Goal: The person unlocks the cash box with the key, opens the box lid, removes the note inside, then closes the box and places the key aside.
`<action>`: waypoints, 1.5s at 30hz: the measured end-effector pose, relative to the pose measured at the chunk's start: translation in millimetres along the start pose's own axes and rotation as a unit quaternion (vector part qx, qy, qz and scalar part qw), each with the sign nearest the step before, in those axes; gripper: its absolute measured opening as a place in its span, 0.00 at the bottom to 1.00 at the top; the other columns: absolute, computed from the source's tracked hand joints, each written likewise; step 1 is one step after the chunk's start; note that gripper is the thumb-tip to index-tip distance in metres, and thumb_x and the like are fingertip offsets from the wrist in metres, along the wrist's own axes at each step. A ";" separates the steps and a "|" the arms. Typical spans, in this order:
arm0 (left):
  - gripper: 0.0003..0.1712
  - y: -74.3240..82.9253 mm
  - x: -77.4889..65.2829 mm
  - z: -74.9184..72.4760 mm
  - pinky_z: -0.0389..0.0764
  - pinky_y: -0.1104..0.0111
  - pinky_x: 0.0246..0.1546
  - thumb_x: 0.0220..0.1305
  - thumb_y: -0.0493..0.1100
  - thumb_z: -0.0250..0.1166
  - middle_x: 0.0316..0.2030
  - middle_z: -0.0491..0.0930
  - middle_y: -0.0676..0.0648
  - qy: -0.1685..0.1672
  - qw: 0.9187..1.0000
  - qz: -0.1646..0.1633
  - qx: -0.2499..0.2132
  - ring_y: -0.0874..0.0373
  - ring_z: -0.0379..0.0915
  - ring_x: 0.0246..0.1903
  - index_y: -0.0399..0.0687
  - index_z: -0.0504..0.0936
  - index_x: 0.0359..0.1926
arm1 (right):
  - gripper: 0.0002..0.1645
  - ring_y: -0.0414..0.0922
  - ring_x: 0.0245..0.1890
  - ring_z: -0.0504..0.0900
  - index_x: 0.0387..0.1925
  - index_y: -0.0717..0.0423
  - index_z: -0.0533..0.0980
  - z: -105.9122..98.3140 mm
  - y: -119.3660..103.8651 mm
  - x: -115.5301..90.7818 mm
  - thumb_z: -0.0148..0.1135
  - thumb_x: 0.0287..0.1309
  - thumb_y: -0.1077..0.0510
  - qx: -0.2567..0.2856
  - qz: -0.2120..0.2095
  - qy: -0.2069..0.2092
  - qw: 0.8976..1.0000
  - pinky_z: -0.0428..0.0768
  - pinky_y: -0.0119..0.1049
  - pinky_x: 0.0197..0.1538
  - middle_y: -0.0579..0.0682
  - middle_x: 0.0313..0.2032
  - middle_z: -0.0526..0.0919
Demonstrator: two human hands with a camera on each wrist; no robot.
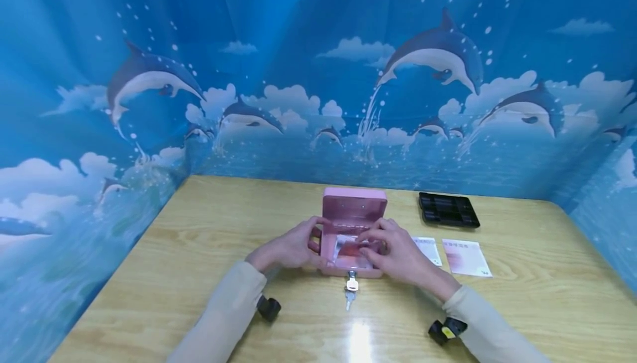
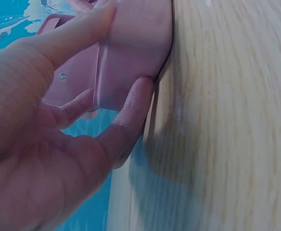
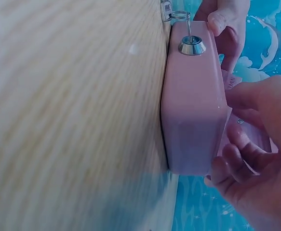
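A pink metal cash box point(image 1: 365, 274) stands on the table with its lid point(image 1: 343, 208) raised at the back. Keys point(image 1: 352, 284) hang from the lock point(image 3: 192, 46) in its front wall. My left hand point(image 1: 293, 245) grips the box's left side, thumb at the upper rim and fingers against the side wall. Inside the box lies a reddish printed note point(image 1: 350, 257), seemingly a banknote. Over the opening, my right hand point(image 1: 400, 255) pinches the note between thumb and fingers. An edge of pink paper with letters point(image 3: 232, 79) shows beside the right thumb in the right wrist view.
A black compartment tray point(image 1: 449, 209) lies at the back right of the wooden table point(image 1: 199, 296). Two paper slips rest nearer: a white slip point(image 1: 429, 249) beside the right hand and a pink-tinted slip point(image 1: 468, 258) farther right. A dolphin-print curtain point(image 1: 298, 75) surrounds the table.
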State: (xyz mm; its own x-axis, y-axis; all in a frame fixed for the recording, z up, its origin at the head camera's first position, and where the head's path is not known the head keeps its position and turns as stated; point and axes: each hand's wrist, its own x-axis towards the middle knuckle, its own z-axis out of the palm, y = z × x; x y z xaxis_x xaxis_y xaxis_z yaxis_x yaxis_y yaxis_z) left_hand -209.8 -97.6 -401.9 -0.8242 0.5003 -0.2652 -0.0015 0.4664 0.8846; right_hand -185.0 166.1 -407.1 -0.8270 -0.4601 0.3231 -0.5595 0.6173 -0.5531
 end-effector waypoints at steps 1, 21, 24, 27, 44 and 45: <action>0.53 -0.3 -0.1 0.2 0.83 0.57 0.57 0.50 0.36 0.80 0.59 0.75 0.41 0.000 1.000 0.002 -0.001 0.52 0.78 0.51 0.51 0.61 0.74 | 0.11 0.43 0.38 0.74 0.41 0.47 0.87 0.0 0.0 -0.4 0.74 0.57 0.61 0.003 -0.003 -0.001 1.000 0.79 0.31 0.36 0.44 0.39 0.79; 0.49 -1.4 0.5 0.5 0.84 0.58 0.56 0.54 0.31 0.76 0.58 0.76 0.39 0.000 1.000 0.011 0.008 0.51 0.79 0.51 0.49 0.61 0.74 | 0.24 0.29 0.22 0.72 0.56 0.51 0.82 -4.4 4.3 -2.7 0.64 0.61 0.71 0.058 -0.063 -0.021 0.996 0.76 0.26 0.21 0.48 0.48 0.87; 0.50 -0.6 1.3 1.3 0.85 0.58 0.55 0.53 0.30 0.76 0.57 0.75 0.39 -0.002 1.000 0.011 -0.006 0.51 0.79 0.50 0.49 0.61 0.74 | 0.23 0.29 0.23 0.73 0.54 0.50 0.83 -8.6 3.5 -3.5 0.65 0.60 0.71 0.059 -0.041 -0.004 0.997 0.78 0.27 0.22 0.50 0.48 0.88; 0.51 0.4 1.2 1.1 0.85 0.59 0.54 0.53 0.30 0.76 0.57 0.75 0.39 -0.005 1.000 0.009 -0.005 0.52 0.79 0.49 0.49 0.61 0.74 | 0.22 0.30 0.24 0.75 0.52 0.51 0.85 -13.1 3.4 -4.7 0.67 0.59 0.71 0.056 -0.026 0.021 0.998 0.81 0.28 0.25 0.48 0.43 0.89; 0.50 -0.9 0.4 -0.8 0.85 0.60 0.54 0.53 0.33 0.77 0.58 0.76 0.39 -0.005 1.000 0.016 0.023 0.52 0.79 0.50 0.49 0.61 0.74 | 0.17 0.38 0.25 0.80 0.51 0.50 0.85 -50.7 9.5 -19.6 0.65 0.65 0.69 0.066 0.018 0.099 0.993 0.86 0.29 0.30 0.47 0.42 0.87; 0.50 -0.8 0.2 -0.6 0.85 0.60 0.54 0.53 0.32 0.77 0.58 0.76 0.39 -0.005 1.000 0.016 0.022 0.51 0.79 0.51 0.48 0.61 0.74 | 0.17 0.37 0.25 0.81 0.51 0.51 0.85 -52.8 10.6 -21.5 0.65 0.65 0.69 0.063 0.021 0.100 0.993 0.86 0.29 0.31 0.47 0.42 0.86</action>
State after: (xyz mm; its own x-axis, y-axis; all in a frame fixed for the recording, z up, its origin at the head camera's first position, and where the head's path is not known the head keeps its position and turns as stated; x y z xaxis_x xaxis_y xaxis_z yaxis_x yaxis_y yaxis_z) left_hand -210.3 -98.3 -402.4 -0.8174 0.5233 -0.2406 0.0501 0.4808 0.8754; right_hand -176.0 216.2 -379.3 -0.8507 -0.2929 0.4365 -0.5238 0.5422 -0.6570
